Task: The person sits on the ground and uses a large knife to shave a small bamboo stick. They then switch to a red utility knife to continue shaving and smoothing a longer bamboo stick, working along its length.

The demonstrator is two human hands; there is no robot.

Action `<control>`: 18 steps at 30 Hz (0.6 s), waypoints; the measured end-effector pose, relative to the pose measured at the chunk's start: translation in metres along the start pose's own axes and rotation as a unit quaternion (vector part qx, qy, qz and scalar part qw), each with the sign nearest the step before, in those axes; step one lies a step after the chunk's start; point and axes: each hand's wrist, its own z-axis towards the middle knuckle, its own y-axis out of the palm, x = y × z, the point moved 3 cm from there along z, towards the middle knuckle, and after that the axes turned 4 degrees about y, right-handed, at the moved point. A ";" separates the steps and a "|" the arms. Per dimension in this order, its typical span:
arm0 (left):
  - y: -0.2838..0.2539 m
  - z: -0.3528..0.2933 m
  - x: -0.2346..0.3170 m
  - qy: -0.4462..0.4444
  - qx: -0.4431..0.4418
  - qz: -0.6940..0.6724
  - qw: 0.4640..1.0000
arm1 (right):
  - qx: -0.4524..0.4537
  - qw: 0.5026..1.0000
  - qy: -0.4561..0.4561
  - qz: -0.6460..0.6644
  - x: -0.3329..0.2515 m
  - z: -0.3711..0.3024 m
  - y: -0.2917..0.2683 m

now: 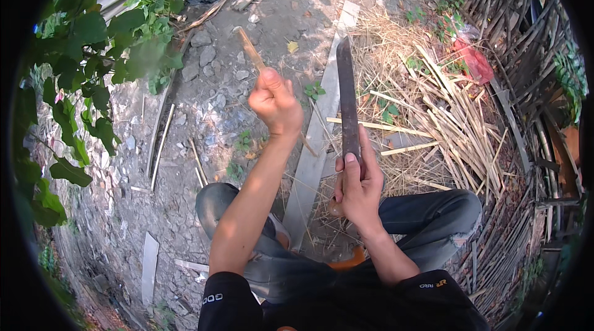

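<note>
My left hand [275, 103] is closed in a fist round a thin stick of split bamboo or wood [250, 50]. The stick's top juts out past the thumb, up and to the left; a lower end shows below the wrist. My right hand [360, 191] grips a long machete [348, 92] near the base of its dark blade, the thumb lying flat on the metal. Its blade points away from me, nearly straight ahead. Part of a light wooden handle shows under the palm. Blade and stick are apart.
A long grey plank [309, 173] runs away from me between my bent knees. To its right lies a pile of split strips [461, 117] with straw-like shavings. A red plastic bag [473, 61] rests near a stick fence [513, 34]. Leafy branches [90, 27] hang at left over stony ground.
</note>
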 end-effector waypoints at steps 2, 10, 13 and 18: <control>0.000 -0.002 0.001 -0.001 0.002 0.008 1.000 | 0.041 0.996 -0.080 0.010 -0.001 -0.005 0.002; 0.003 0.015 -0.002 0.030 0.025 0.076 0.996 | -0.044 0.982 0.024 -0.179 0.158 -0.025 -0.032; 0.008 -0.002 0.001 0.004 -0.001 0.105 0.995 | 0.042 0.999 0.023 -0.011 0.018 -0.011 0.004; 0.008 -0.002 -0.007 0.015 0.004 0.105 0.994 | 0.025 0.993 -0.108 -0.042 0.110 -0.032 -0.002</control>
